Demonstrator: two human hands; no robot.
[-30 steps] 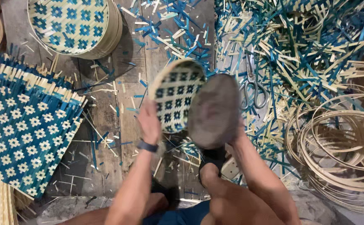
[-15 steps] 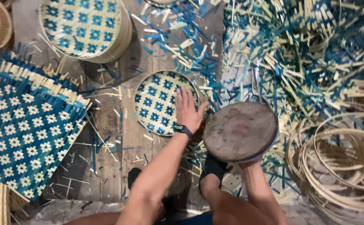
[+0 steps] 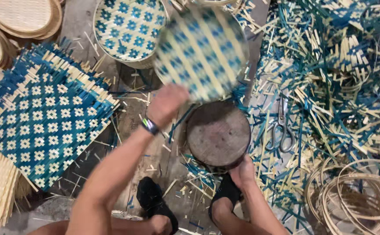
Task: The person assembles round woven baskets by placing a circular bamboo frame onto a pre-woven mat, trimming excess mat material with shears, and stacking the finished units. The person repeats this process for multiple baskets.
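A big woven mat (image 3: 46, 126) lies at nine o'clock and a heap of cut strips (image 3: 329, 87) at three. The left hand (image 3: 168, 104), fingers closed on its rim, swings the blurred blue-and-cream tray (image 3: 200, 54) up toward twelve — half a second ago it lay flat under an open palm. The right hand (image 3: 242, 172) grips the round wooden block (image 3: 218, 135) at six, now lower; this looks like the lifting step, and next calls for a steady hold.
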